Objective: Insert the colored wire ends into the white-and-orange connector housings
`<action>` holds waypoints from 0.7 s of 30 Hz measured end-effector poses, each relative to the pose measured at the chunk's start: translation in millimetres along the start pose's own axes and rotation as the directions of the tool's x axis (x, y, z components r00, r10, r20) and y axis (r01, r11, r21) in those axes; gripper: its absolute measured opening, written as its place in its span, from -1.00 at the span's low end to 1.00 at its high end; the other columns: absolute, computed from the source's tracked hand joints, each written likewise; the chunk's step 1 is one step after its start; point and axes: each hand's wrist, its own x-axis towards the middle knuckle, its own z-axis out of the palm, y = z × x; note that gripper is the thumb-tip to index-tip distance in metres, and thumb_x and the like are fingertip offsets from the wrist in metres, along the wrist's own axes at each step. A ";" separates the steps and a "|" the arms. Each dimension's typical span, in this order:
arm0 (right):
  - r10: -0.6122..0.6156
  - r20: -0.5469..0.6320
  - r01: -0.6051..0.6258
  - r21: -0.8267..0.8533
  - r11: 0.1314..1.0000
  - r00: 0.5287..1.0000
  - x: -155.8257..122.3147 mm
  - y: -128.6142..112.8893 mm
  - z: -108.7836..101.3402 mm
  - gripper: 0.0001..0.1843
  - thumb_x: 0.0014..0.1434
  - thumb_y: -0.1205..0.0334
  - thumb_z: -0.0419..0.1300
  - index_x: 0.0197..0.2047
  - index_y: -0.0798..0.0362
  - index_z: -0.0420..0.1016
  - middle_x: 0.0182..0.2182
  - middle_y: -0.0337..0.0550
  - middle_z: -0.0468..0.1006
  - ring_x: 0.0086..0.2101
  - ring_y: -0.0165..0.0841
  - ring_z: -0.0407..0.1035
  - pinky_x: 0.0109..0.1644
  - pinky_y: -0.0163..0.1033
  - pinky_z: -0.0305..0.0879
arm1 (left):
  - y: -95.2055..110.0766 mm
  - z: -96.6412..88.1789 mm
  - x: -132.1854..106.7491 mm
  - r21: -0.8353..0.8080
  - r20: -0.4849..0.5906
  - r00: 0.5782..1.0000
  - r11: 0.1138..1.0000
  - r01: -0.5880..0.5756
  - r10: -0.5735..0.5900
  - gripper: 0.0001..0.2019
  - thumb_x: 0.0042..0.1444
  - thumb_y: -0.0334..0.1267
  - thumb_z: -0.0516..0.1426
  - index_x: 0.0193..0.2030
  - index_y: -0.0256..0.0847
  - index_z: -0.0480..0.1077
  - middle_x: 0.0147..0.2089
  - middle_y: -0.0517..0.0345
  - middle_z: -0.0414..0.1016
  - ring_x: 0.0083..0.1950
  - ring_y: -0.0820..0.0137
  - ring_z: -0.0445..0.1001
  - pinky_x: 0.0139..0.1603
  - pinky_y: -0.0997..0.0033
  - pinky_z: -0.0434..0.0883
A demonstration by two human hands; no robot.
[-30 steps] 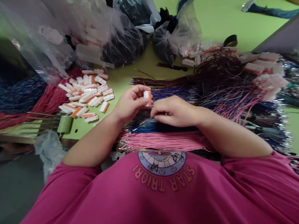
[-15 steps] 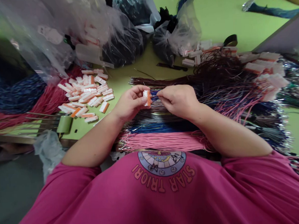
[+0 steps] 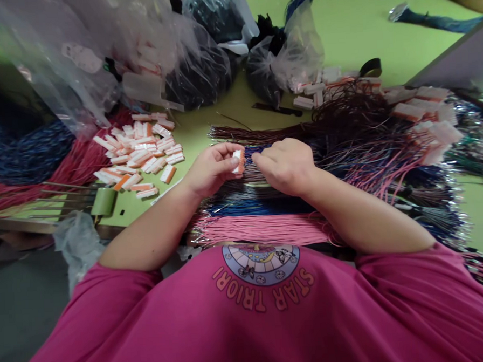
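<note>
Between the thumb and fingers of my left hand [image 3: 218, 166] is a small white-and-orange connector housing [image 3: 238, 162], its orange side turned to the right. Just to the right, my right hand [image 3: 287, 165] is closed, thumb and forefinger pinched and pointing at the housing across a short gap. Whatever sits in that pinch is too small or hidden to make out. Under both hands run bundled wires: blue-purple ones [image 3: 253, 154] between the hands, brown ones [image 3: 259, 132] farther back, blue ones [image 3: 263, 206] and pink ones [image 3: 260, 228] nearer my body.
A pile of white-and-orange housings [image 3: 142, 148] lies left of my hands. Clear bags [image 3: 197, 64] with dark contents stand behind. Tangled wires with fitted white housings [image 3: 424, 109] spread to the right. A green cylinder with metal rods [image 3: 104, 201] sits at the table's left edge.
The housing in my left hand has tilted slightly, showing more of its white side. My right hand has turned a little and shifted slightly left, its fingers still closed.
</note>
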 end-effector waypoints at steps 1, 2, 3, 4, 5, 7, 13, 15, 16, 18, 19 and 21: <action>-0.039 -0.003 0.039 0.001 0.999 0.999 -0.4 0.0 -0.4 -0.43 0.52 0.24 -0.21 -0.13 0.05 0.66 -0.36 -0.06 0.61 -0.38 -0.30 0.24 -0.27 -0.09 -0.09 | 1.0 -0.9 0.1 -0.018 0.008 1.000 0.999 0.027 -0.027 -0.54 -0.19 -0.20 0.52 -0.14 -0.25 0.54 -0.38 0.22 0.54 -0.45 0.53 0.48 -0.45 0.53 0.47; -0.066 -0.005 0.066 0.013 0.998 0.998 -0.7 -0.2 -1.0 -0.42 0.53 0.24 -0.22 -0.14 0.03 0.66 -0.38 -0.07 0.59 -0.39 -0.31 0.20 -0.28 -0.09 -0.10 | 2.0 -1.9 0.3 -0.033 0.015 0.998 0.998 0.055 -0.054 -0.54 -0.20 -0.19 0.53 -0.15 -0.26 0.56 -0.40 0.21 0.53 -0.46 0.53 0.47 -0.48 0.55 0.44; -0.084 -0.007 0.084 0.031 0.996 0.996 -1.0 -0.6 -1.6 -0.42 0.53 0.23 -0.22 -0.16 0.02 0.66 -0.39 -0.08 0.57 -0.40 -0.32 0.16 -0.28 -0.09 -0.11 | 2.9 -2.8 0.5 -0.044 0.023 0.997 0.996 0.080 -0.080 -0.55 -0.21 -0.18 0.53 -0.17 -0.26 0.57 -0.42 0.21 0.53 -0.47 0.53 0.46 -0.51 0.56 0.41; -0.093 -0.009 0.093 0.045 0.995 0.996 -1.1 -1.3 -2.1 -0.42 0.53 0.23 -0.22 -0.18 0.02 0.65 -0.40 -0.08 0.56 -0.42 -0.33 0.12 -0.29 -0.08 -0.11 | 3.5 -3.5 0.6 -0.051 0.031 0.995 0.994 0.101 -0.099 -0.55 -0.22 -0.17 0.54 -0.18 -0.27 0.59 -0.44 0.21 0.53 -0.49 0.54 0.46 -0.54 0.57 0.39; -0.098 -0.007 0.098 0.048 0.994 0.995 -1.2 -2.1 -2.5 -0.42 0.53 0.25 -0.22 -0.19 0.02 0.65 -0.41 -0.08 0.55 -0.42 -0.33 0.10 -0.29 -0.08 -0.12 | 3.9 -3.9 0.6 -0.054 0.038 0.993 0.992 0.112 -0.110 -0.56 -0.23 -0.17 0.54 -0.20 -0.27 0.60 -0.45 0.21 0.53 -0.50 0.54 0.45 -0.55 0.57 0.38; -0.117 0.002 0.117 0.027 0.993 0.993 -1.3 -4.2 -1.8 -0.40 0.52 0.28 -0.23 -0.18 0.03 0.66 -0.42 -0.08 0.55 -0.43 -0.33 0.09 -0.30 -0.08 -0.13 | 3.6 -3.6 0.4 -0.048 0.053 0.992 0.992 0.115 -0.113 -0.58 -0.23 -0.17 0.54 -0.22 -0.28 0.62 -0.48 0.21 0.53 -0.53 0.55 0.43 -0.57 0.57 0.37; -0.196 -0.005 0.196 0.015 0.980 0.981 1.4 -11.2 12.3 -0.40 0.54 0.21 -0.23 -0.11 0.07 0.67 -0.40 -0.08 0.59 -0.43 -0.32 0.20 -0.33 -0.10 -0.16 | -2.1 1.1 0.9 -0.059 0.051 0.988 0.987 0.147 -0.144 -0.61 -0.26 -0.20 0.57 -0.28 -0.28 0.63 -0.52 0.21 0.55 -0.60 0.58 0.41 -0.59 0.60 0.38; -0.188 -0.001 0.188 0.022 0.982 0.982 3.9 -12.4 16.7 -0.43 0.55 0.18 -0.20 -0.05 0.08 0.66 -0.38 -0.08 0.61 -0.41 -0.31 0.28 -0.33 -0.10 -0.16 | -1.9 2.0 1.4 -0.070 0.033 0.989 0.987 0.147 -0.145 -0.59 -0.30 -0.22 0.58 -0.29 -0.29 0.64 -0.51 0.18 0.58 -0.59 0.57 0.43 -0.59 0.61 0.39; -0.168 0.009 0.167 0.024 0.986 0.986 5.3 -12.4 17.7 -0.45 0.55 0.19 -0.19 -0.03 0.07 0.65 -0.37 -0.08 0.63 -0.39 -0.30 0.32 -0.32 -0.10 -0.15 | -1.0 2.3 1.3 -0.070 0.022 0.991 0.988 0.134 -0.133 -0.59 -0.31 -0.22 0.59 -0.29 -0.28 0.65 -0.51 0.17 0.58 -0.58 0.56 0.45 -0.59 0.62 0.39; -0.102 0.049 0.100 0.038 0.994 0.994 7.5 -11.7 16.8 -0.51 0.54 0.23 -0.14 0.00 0.06 0.64 -0.33 -0.09 0.66 -0.34 -0.29 0.40 -0.32 -0.11 -0.13 | 2.1 2.8 0.2 -0.053 0.008 0.995 0.994 0.099 -0.099 -0.59 -0.33 -0.21 0.59 -0.29 -0.26 0.67 -0.53 0.17 0.57 -0.56 0.54 0.47 -0.58 0.61 0.40; -0.055 0.070 0.052 0.049 0.997 0.996 8.1 -11.2 14.9 -0.55 0.53 0.23 -0.11 -0.01 0.04 0.64 -0.30 -0.09 0.67 -0.32 -0.29 0.42 -0.31 -0.12 -0.11 | 3.8 3.0 -0.6 -0.043 -0.003 0.997 0.996 0.083 -0.083 -0.60 -0.33 -0.20 0.59 -0.29 -0.23 0.68 -0.53 0.18 0.57 -0.56 0.53 0.47 -0.59 0.61 0.39; 0.032 0.097 -0.039 0.072 0.997 0.995 8.4 -10.7 9.6 -0.61 0.50 0.21 -0.05 -0.04 0.01 0.63 -0.25 -0.12 0.69 -0.27 -0.30 0.46 -0.31 -0.14 -0.08 | 6.7 2.8 -2.3 -0.002 -0.014 0.997 0.997 0.081 -0.081 -0.62 -0.34 -0.18 0.59 -0.30 -0.14 0.70 -0.52 0.22 0.57 -0.56 0.55 0.44 -0.59 0.59 0.39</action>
